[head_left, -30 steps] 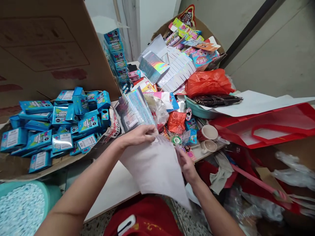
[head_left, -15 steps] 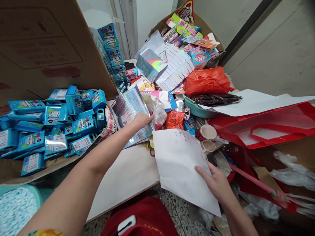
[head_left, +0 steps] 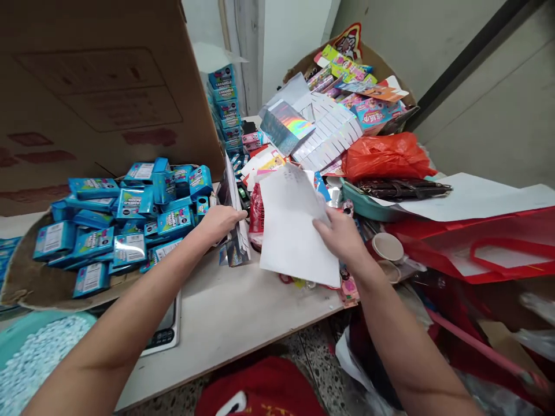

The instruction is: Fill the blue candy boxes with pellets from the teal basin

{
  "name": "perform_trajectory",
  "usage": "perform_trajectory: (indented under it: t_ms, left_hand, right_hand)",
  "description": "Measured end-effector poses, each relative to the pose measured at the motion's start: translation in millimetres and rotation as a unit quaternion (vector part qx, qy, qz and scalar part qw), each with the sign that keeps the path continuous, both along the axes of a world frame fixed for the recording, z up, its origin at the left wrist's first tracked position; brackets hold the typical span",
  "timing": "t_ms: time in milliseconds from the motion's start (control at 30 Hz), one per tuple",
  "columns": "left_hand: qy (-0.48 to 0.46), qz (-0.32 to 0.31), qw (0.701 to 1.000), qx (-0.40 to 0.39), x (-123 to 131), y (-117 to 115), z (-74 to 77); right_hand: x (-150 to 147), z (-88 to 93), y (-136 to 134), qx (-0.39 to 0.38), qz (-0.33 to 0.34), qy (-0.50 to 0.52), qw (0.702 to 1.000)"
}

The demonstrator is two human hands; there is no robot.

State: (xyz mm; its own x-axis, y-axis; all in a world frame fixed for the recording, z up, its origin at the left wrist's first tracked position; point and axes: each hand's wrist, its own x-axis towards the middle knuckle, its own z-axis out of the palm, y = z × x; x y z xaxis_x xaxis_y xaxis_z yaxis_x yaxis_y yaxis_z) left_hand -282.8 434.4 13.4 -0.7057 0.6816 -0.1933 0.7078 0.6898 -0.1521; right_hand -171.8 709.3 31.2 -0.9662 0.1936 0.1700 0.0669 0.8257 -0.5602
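Note:
My left hand [head_left: 223, 223] is closed on the edge of a stack of silvery holographic sheets [head_left: 236, 251], which stands tilted almost upright beside the blue candy boxes. In my right hand [head_left: 340, 231] is a white sheet of paper [head_left: 295, 231] with faint handwriting near its top; the thumb lies on the paper and the other fingers are partly hidden. The paper hangs over the jumbled packages, hiding part of them. A red packet [head_left: 257, 211] shows between the stack and the paper.
Blue candy boxes [head_left: 134, 202] fill a cut-down carton [head_left: 26, 283] at left. Below it are a scale [head_left: 167, 335] and a teal tub [head_left: 82, 316] of pale blue pieces. A red plastic bag [head_left: 385, 156], paper cups [head_left: 387, 247] and a red tote bag [head_left: 485, 242] lie at right.
My left hand has tipped the holographic stack up and leftward, uncovering the red packet. My right hand has carried the paper up and forward over the pile. The view has shifted left.

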Motion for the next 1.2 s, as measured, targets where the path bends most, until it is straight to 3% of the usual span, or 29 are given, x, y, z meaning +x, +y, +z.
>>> perform_trajectory:
  t_ms: [100, 200, 267, 367, 433, 533, 633, 767, 833, 933, 1067, 1200]
  left_hand:
    - [-0.004, 0.022, 1.000, 0.013, 3.0, -1.1, -5.2]
    - [-0.018, 0.027, 0.999, 0.026, 4.9, 7.4, -16.0]
    - [-0.028, 0.021, 0.998, 0.043, 6.0, 15.2, -25.4]
    - [-0.043, 0.018, 0.996, 0.077, 8.0, 26.9, -40.4]
    - [-0.049, 0.013, 0.994, 0.093, 8.7, 35.7, -50.6]
    - [-0.053, 0.000, 0.993, 0.102, 6.8, 53.9, -64.4]
    - [-0.065, -0.010, 0.992, 0.103, 2.7, 76.5, -73.0]
    - [-0.107, -0.007, 0.987, 0.119, 1.1, 89.8, -75.0]
    - [-0.119, 0.018, 0.982, 0.146, 9.6, 76.4, -75.4]
    - [-0.120, 0.102, 0.968, 0.196, 48.9, 27.4, -82.0]
    - [-0.156, 0.248, 0.920, 0.260, 154.5, -62.0, -95.0]
    - [-0.123, 0.362, 0.887, 0.258, 270.6, -142.3, -90.8]
  right_hand:
    - [-62.1, -19.8, -23.1, 0.031, 0.025, -0.069, 0.997]
    - [-87.2, -28.1, -37.1, 0.028, -0.031, -0.042, 0.998]
    - [-71.4, -28.6, -39.9, 0.017, -0.085, 0.047, 0.995]
    - [-0.3, -43.2, -43.6, -0.041, -0.102, 0.109, 0.988]
    - [60.0, -74.8, -51.9, -0.101, -0.054, 0.056, 0.992]
    - [123.5, -142.7, -72.5, -0.133, 0.059, -0.053, 0.988]
    - [130.9, -195.0, -92.4, -0.094, 0.058, -0.086, 0.990]
    - [90.7, -226.9, -105.1, -0.044, 0.026, -0.094, 0.994]
    - [74.1, -234.8, -107.9, -0.029, 0.023, -0.093, 0.995]
    - [67.0, -240.4, -113.4, -0.028, 0.030, -0.075, 0.996]
    - [68.0, -246.3, -121.6, -0.043, 0.032, -0.057, 0.997]
    - [53.0, -253.5, -124.8, 0.060, -0.022, -0.120, 0.991]
